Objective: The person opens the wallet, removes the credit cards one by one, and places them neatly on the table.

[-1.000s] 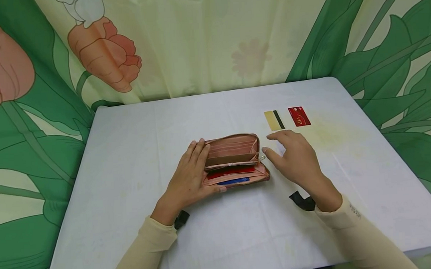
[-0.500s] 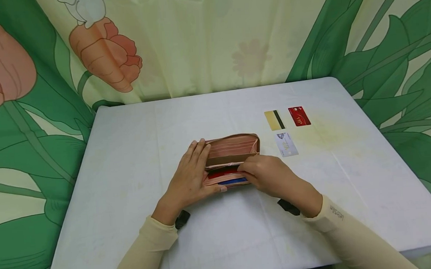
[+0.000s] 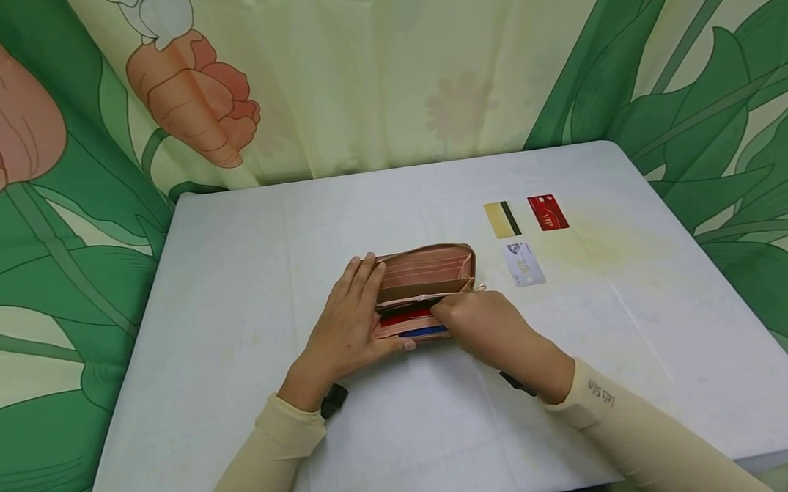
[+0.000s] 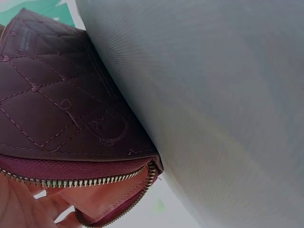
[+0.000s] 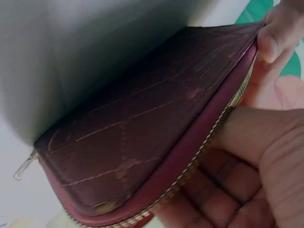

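A pink-lined zip wallet (image 3: 423, 263) lies spread on the table, with a red card (image 3: 404, 317) and a blue card (image 3: 424, 331) in its near pockets. My left hand (image 3: 347, 318) holds its left side, thumb over the near edge and fingers on the far panel. My right hand (image 3: 486, 323) has curled fingers reaching inside the right part, by the red card's end; the fingertips are hidden. In the right wrist view, the quilted dark outside of the wallet (image 5: 123, 128) faces the camera, and the right thumb (image 5: 256, 135) goes in past the zip.
Beyond the right hand lie a gold card (image 3: 498, 219) with a black stripe, a red VIP card (image 3: 547, 212) and a silver-white card (image 3: 524, 263). The white-covered table (image 3: 238, 297) backs onto a printed curtain (image 3: 373, 78).
My right hand has moved left and down from beside the wallet to inside it, uncovering the silver-white card. During the last half second it shifted slightly. My left hand stays put.
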`<action>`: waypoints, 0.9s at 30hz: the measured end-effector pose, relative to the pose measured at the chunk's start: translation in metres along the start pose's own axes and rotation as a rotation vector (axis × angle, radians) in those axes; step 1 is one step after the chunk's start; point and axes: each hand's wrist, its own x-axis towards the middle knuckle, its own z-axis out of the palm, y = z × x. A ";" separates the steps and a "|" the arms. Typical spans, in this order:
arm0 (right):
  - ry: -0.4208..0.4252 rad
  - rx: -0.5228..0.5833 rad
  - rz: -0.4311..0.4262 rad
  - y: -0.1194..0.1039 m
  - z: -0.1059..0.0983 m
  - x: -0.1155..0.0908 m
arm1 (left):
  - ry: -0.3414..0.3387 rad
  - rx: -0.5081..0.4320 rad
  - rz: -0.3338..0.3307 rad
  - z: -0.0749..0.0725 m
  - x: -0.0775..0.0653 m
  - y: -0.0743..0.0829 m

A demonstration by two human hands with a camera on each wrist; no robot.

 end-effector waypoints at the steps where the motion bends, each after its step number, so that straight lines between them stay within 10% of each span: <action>1: -0.001 -0.013 0.003 -0.001 0.000 0.000 | 0.003 0.001 0.004 0.000 0.000 0.000; 27: -0.022 -0.052 -0.062 0.008 0.010 0.009 | -0.017 0.015 -0.003 0.001 0.000 0.001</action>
